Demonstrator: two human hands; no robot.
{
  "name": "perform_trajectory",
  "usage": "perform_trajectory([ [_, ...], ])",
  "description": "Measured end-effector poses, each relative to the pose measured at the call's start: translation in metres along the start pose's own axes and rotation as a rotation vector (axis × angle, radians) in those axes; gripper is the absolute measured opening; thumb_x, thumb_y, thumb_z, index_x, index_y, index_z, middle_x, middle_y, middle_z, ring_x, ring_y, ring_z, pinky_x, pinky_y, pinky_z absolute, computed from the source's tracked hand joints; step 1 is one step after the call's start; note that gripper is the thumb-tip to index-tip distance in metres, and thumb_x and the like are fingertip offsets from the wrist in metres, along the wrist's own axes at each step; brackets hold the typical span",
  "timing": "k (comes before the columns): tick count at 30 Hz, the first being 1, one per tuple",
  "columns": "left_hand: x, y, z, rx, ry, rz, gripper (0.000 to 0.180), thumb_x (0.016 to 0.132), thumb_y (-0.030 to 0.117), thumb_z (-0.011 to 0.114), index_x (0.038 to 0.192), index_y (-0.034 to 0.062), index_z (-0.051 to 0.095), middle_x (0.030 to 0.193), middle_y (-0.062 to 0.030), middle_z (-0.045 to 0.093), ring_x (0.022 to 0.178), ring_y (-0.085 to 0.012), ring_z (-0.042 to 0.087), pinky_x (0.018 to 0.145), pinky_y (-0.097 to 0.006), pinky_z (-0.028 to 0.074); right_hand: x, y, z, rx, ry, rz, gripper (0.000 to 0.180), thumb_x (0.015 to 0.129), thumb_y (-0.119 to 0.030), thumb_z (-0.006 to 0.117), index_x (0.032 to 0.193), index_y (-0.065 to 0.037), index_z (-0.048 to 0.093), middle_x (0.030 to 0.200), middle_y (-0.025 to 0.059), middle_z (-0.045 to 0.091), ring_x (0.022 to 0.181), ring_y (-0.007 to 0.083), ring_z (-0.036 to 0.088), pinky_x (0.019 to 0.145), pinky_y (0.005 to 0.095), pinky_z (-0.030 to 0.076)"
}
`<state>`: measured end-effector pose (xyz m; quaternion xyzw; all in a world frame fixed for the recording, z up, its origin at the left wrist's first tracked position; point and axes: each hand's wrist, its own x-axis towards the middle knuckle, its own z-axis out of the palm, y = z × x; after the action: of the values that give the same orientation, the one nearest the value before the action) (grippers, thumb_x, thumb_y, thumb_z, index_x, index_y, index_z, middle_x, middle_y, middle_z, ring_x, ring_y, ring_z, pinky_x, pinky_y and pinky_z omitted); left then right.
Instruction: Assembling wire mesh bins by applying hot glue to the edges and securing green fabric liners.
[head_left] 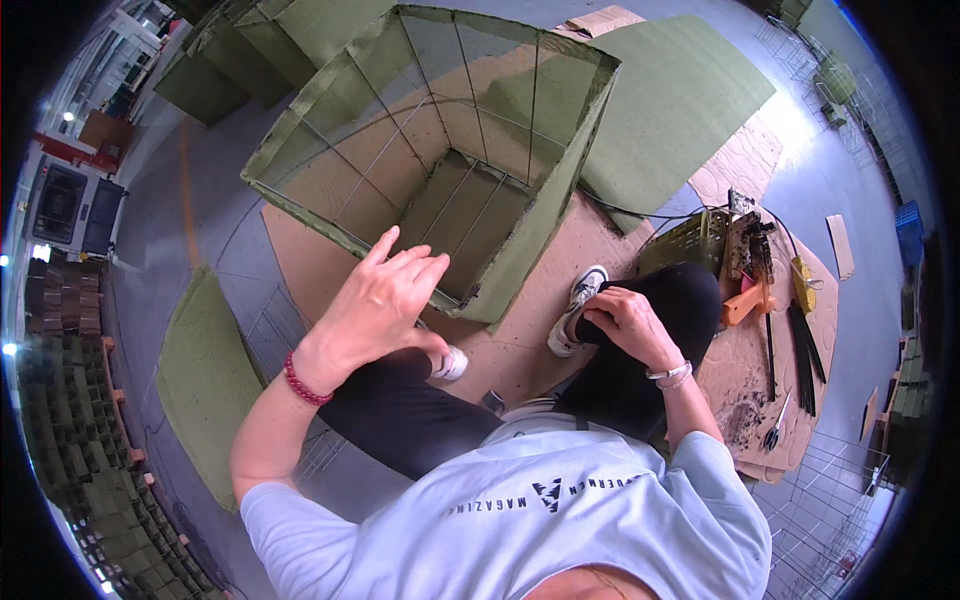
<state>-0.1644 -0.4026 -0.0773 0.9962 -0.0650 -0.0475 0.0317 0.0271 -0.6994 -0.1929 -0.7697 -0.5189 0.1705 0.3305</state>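
Note:
A large open box (530,255) with a wire frame and green sheet walls stands tilted in front of me. Its inside, crossed by thin metal wires, faces up toward me. My left hand (385,300) is over the box's near left edge, fingers stretched out and thumb apart, holding nothing I can see. By my right knee, my right hand (630,322) is closed with the fingers curled down and pressed together. Whatever may be between those fingertips is hidden.
On cardboard (715,385) to my right lie an orange-handled glue gun (745,302), black sticks (803,360) and scissors (775,430). A green crate (685,243) and a cable (650,213) are beside them. Green sheets (680,105) lie beyond the box and at left.

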Motion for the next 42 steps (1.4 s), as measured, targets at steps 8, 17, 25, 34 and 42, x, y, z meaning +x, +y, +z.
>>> perform_trajectory([
  [8, 0.01, -0.004, -0.01, -0.027, -0.086, 0.065, 0.111, 0.055, 0.07, 0.072, 0.135, -0.0021, 0.047, 0.133, -0.0168, 0.056, 0.132, -0.0274, 0.047, 0.115, -0.052, 0.027, -0.001, 0.003, -0.002, 0.064, 0.044, -0.024, 0.011, 0.082, -0.009, 0.067, 0.089, 0.001, 0.066, 0.078, 0.0154, 0.064, 0.075, 0.0324, 0.063, 0.068, 0.0396, 0.051],
  [17, 0.003, 0.007, -0.001, -0.116, 0.126, -0.008, 0.109, 0.054, 0.061, 0.077, 0.137, -0.0023, 0.046, 0.132, -0.015, 0.056, 0.132, -0.0287, 0.046, 0.116, -0.055, 0.023, 0.107, -0.085, -0.039, -0.28, 0.233, -0.703, 0.065, 0.097, -0.054, 0.041, 0.124, 0.004, 0.055, 0.125, 0.0209, 0.058, 0.113, 0.0386, 0.057, 0.097, 0.0447, 0.046],
  [25, 0.0, 0.014, 0.007, -0.097, 0.156, 0.0, 0.096, 0.054, 0.058, 0.078, 0.125, -0.0011, 0.056, 0.121, -0.013, 0.062, 0.124, -0.0271, 0.053, 0.113, -0.054, 0.029, 0.167, -0.123, -0.058, -0.376, -0.696, -0.372, 0.078, 0.093, -0.068, 0.035, 0.085, 0.002, 0.068, 0.079, 0.0231, 0.064, 0.081, 0.0365, 0.064, 0.07, 0.0475, 0.051],
  [34, -0.004, 0.03, 0.024, -0.125, 0.466, -0.012, 0.075, 0.062, 0.059, 0.073, 0.109, 0.0009, 0.065, 0.103, -0.0105, 0.066, 0.109, -0.0263, 0.061, 0.109, -0.051, 0.034, 0.184, -0.098, -0.06, -0.313, -0.382, -0.29, 0.072, 0.1, -0.057, 0.035, 0.076, 0.005, 0.064, 0.068, 0.0235, 0.06, 0.075, 0.0376, 0.062, 0.068, 0.0487, 0.048],
  [42, -0.006, 0.009, 0.035, -0.298, 0.522, 0.083, 0.044, 0.061, 0.044, 0.08, 0.075, 0.0068, 0.061, 0.074, -0.0045, 0.056, 0.079, -0.0217, 0.058, 0.107, -0.048, 0.039, 0.178, -0.105, -0.045, -0.469, -0.383, -0.246, 0.065, 0.101, -0.044, 0.043, 0.06, 0.006, 0.054, 0.056, 0.022, 0.052, 0.06, 0.0408, 0.056, 0.061, 0.0476, 0.044],
])
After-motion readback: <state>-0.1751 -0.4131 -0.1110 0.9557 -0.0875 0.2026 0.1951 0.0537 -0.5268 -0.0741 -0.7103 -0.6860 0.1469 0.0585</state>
